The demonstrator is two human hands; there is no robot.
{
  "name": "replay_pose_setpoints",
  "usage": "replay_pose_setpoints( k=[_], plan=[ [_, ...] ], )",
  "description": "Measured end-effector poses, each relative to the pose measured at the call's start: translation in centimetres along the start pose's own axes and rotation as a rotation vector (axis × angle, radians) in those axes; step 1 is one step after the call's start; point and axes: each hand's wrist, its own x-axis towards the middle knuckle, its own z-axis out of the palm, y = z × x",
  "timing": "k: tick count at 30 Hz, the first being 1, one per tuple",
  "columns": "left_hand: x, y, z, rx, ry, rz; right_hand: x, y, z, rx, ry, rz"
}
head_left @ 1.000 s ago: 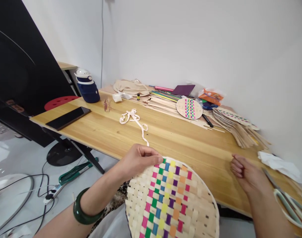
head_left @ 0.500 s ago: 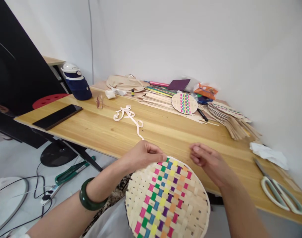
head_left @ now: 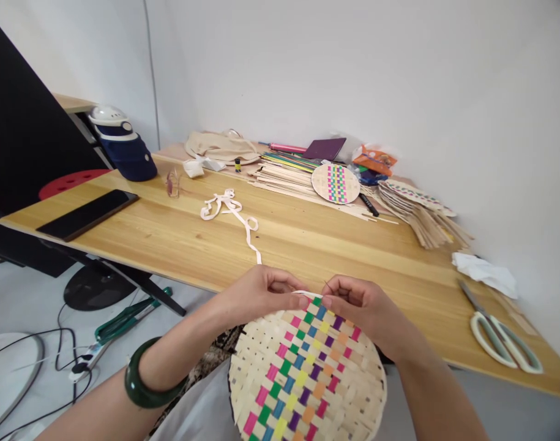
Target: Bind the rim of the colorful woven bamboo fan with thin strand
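Note:
A round woven fan (head_left: 307,373) with coloured strips in its middle lies on my lap at the table's near edge. My left hand (head_left: 261,294) pinches the fan's top rim, where a cream ribbon (head_left: 243,223) trails away across the table. My right hand (head_left: 362,309) is closed in a pinch at the same rim, right beside my left fingertips. A thin dark point, perhaps a needle, shows above its fingers. A green bangle (head_left: 144,383) sits on my left wrist.
White-handled scissors (head_left: 500,337) lie at the right on the wooden table (head_left: 353,251), with a white cloth (head_left: 484,272) behind. Farther back are a stack of woven fans (head_left: 420,211), a small round woven piece (head_left: 335,183), coloured strips, a black tablet (head_left: 84,213) and a blue cap (head_left: 121,153).
My right hand came from the right side of the table to the fan's top rim and closed in a pinch next to my left hand. The view shifted left.

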Motion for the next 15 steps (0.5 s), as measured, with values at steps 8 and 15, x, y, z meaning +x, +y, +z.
replay_pose_setpoints(
  k=[8,15],
  plan=[
    [-0.2,-0.1,0.2,-0.005,0.031,-0.019,-0.5,-0.1,0.6,-0.037,-0.020,-0.021],
    [-0.2,0.3,-0.9,0.020,-0.001,0.050,-0.5,0.0,0.4,-0.010,-0.037,0.019]
  ],
)
